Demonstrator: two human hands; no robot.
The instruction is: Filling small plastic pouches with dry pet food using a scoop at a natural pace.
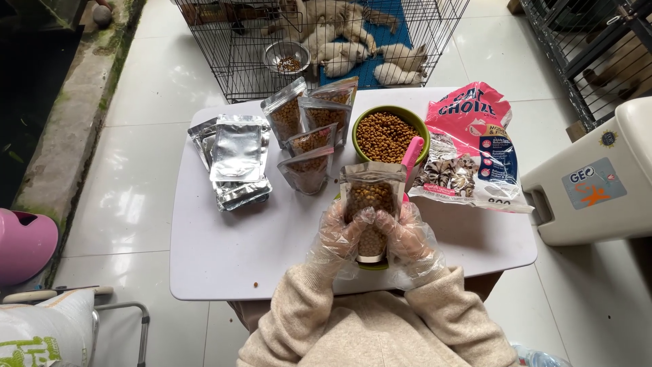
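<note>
Both hands wear clear plastic gloves and hold one clear-fronted silver pouch [371, 197] full of brown kibble, upright above the table's near edge. My left hand [339, 234] grips its left side, my right hand [409, 234] its right side. Behind the pouch stands a green bowl [387, 113] of kibble with a pink scoop [411, 155] leaning at its rim. Several filled pouches [309, 132] stand left of the bowl. A stack of empty silver pouches [234, 160] lies further left. A second green rim [372, 266] shows beneath my hands.
A pink pet-food bag [472, 146] lies right of the bowl on the white table [231, 251]. A wire cage [319, 41] with cats and a metal dish stands behind. A beige plastic carrier [598, 183] sits right, a pink object [24, 245] left.
</note>
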